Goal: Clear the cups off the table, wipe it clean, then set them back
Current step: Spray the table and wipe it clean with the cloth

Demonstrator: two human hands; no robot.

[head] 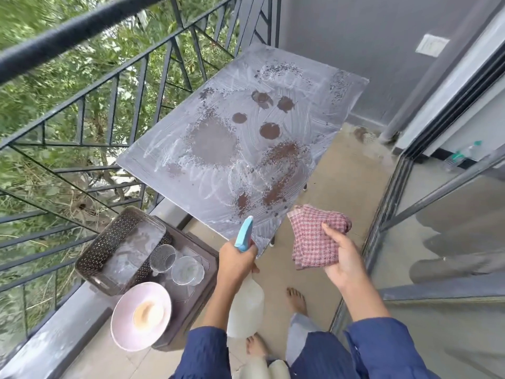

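Note:
The table has a dusty grey top marked with wet brown patches and white wipe streaks; no cups stand on it. My left hand grips a white spray bottle with a blue nozzle, aimed at the table's near edge. My right hand holds a folded red-and-white checked cloth just off the table's near right corner. Two clear glass cups stand on a dark brown stool to the left, beside a perforated brown tray.
A pink plate with something tan on it rests on the stool's near side. A black metal railing runs along the left, a grey wall behind the table, a sliding glass door on the right. My bare feet stand on the tiled floor.

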